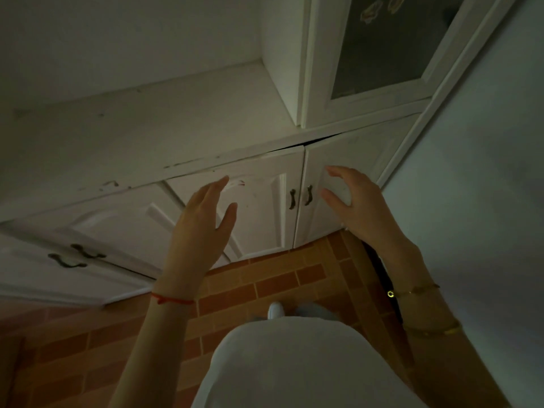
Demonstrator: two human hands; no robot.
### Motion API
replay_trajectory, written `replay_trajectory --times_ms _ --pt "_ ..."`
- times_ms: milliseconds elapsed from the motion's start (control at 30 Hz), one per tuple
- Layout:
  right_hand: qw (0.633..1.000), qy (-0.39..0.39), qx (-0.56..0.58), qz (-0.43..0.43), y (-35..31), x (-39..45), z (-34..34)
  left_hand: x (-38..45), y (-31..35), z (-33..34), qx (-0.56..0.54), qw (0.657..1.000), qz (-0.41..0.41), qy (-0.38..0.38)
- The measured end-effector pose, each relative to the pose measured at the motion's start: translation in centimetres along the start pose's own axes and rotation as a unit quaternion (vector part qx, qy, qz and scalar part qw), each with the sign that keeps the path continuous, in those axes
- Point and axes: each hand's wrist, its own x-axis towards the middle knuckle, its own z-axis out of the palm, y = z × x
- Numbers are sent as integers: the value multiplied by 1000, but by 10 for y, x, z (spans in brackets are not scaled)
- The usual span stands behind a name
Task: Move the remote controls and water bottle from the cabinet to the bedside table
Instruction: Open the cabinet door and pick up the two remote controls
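Note:
A white cabinet (pixel 259 169) stands in front of me, its two lower doors closed. Two dark handles (pixel 300 197) sit side by side where the doors meet. My left hand (pixel 203 228) is raised in front of the left door, fingers spread, holding nothing. My right hand (pixel 356 204) hovers before the right door, fingers curved and apart, also holding nothing. Neither hand touches a handle. No remote control or water bottle is in sight; the cabinet's inside is hidden.
The white countertop (pixel 132 136) runs to the left. An upper unit with a dark glass door (pixel 391 45) rises at the right. More closed doors with dark handles (pixel 75 256) are at lower left. Orange brick-pattern floor tiles (pixel 279 278) lie below. A pale wall (pixel 485 172) closes the right side.

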Motion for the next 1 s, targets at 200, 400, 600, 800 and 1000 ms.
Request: replay_trajectory --times_ms 200,400,600,800,1000 --pt "1000 15 -7 27 4 11 2 23 -11 4 -7 1000 10 -28" --pt "999 28 -6 26 4 22 -2 43 -9 5 -14 999 33 -27" --pt "997 71 -19 -14 -19 49 -30 78 11 -4 -38 996 76 13" --pt "986 143 -35 -74 -51 88 -78 127 45 -30 -58 988 128 70" --pt "961 226 -48 -149 -90 126 -137 174 84 -69 -65 971 194 125"
